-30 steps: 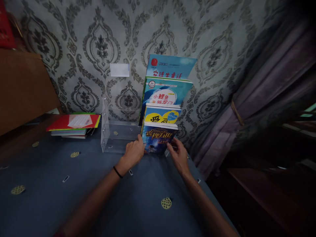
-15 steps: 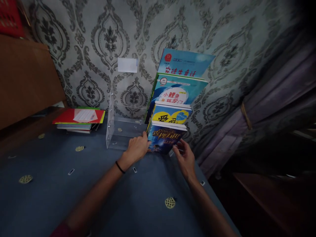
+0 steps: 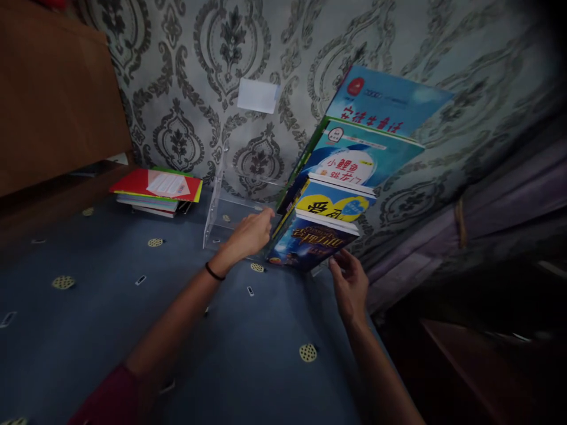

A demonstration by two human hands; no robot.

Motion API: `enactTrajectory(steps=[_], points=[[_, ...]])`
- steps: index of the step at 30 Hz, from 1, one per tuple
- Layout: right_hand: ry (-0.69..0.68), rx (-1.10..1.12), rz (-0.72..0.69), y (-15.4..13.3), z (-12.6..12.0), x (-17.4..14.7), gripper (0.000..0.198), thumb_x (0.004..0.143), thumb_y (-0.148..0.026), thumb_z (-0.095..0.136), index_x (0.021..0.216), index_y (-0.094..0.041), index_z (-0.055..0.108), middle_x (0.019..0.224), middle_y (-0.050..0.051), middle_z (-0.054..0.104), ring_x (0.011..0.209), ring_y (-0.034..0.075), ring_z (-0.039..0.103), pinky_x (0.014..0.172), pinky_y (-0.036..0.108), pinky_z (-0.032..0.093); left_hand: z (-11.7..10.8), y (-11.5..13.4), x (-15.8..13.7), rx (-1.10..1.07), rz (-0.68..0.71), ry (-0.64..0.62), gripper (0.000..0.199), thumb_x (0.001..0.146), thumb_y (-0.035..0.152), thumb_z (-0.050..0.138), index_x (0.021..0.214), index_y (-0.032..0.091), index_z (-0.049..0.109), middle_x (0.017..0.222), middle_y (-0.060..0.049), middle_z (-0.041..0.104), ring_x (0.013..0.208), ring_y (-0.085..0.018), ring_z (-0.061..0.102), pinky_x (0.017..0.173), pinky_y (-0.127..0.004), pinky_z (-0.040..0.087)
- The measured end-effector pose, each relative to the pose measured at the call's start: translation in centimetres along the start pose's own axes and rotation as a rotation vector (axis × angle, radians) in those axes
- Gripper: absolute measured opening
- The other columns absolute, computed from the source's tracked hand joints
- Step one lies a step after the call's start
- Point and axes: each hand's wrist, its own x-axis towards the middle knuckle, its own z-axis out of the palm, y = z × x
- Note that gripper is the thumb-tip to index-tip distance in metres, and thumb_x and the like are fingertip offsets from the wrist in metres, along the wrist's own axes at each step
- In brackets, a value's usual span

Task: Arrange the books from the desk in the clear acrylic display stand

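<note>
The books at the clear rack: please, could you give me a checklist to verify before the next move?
1. Dark blue front book standing: ok.
2. Light-blue book standing at the back: ok.
3. Left hand touching the books: cannot tell, near their left edges.
4. Right hand gripping the front book: cannot tell, by its right edge.
5. Red-topped pile lying left of the clear rack: ok.

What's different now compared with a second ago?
The left hand has moved back from the lower left corner of the front book toward the books behind it. The view has tilted too. The right hand stays by that book's right edge; the clear rack and red-topped pile stay put.
</note>
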Motion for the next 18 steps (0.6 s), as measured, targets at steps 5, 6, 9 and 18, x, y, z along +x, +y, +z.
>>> enactTrajectory(steps=[5, 6, 9, 18], points=[[0.022, -0.002, 0.0, 0.2, 0.1, -0.4, 0.066, 0.076, -0.061, 0.071, 0.125, -0.017, 0.066, 0.104, 0.011, 0.071, 0.098, 0.027, 0.067, 0.082, 0.044, 0.056, 1.0, -0.3, 0.2, -0.069, 0.059, 0.002, 0.036, 0.094, 0.012, 0.045, 0.127, 0.021, 0.058, 0.114, -0.01, 0.074, 0.11, -0.026, 0.069, 0.096, -0.04, 0.053], [0.023, -0.006, -0.003, 0.3, 0.1, -0.5, 0.066, 0.076, -0.061, 0.071, 0.125, -0.018, 0.066, 0.104, 0.011, 0.072, 0.099, 0.027, 0.067, 0.082, 0.044, 0.056, 1.1, -0.4, 0.2, -0.076, 0.072, 0.002, 0.037, 0.094, 0.011, 0.044, 0.127, 0.021, 0.058, 0.113, -0.009, 0.074, 0.109, -0.025, 0.069, 0.096, -0.039, 0.053], [0.015, -0.017, -0.005, 0.5, -0.1, -0.6, 0.064, 0.077, -0.062, 0.071, 0.124, -0.019, 0.066, 0.104, 0.01, 0.072, 0.099, 0.027, 0.067, 0.082, 0.044, 0.056, 1.3, -0.6, 0.3, -0.084, 0.09, -0.011, 0.039, 0.094, 0.011, 0.044, 0.129, 0.021, 0.058, 0.113, -0.01, 0.074, 0.108, -0.025, 0.069, 0.094, -0.039, 0.054], [0.023, 0.017, 0.04, 1.2, 0.4, -1.5, 0.063, 0.076, -0.06, 0.071, 0.123, -0.018, 0.065, 0.105, 0.011, 0.07, 0.101, 0.028, 0.066, 0.084, 0.044, 0.055, 0.9, -0.2, 0.2, -0.041, 0.035, -0.068, 0.04, 0.091, 0.009, 0.046, 0.127, 0.02, 0.06, 0.113, -0.01, 0.074, 0.11, -0.025, 0.068, 0.093, -0.036, 0.053]])
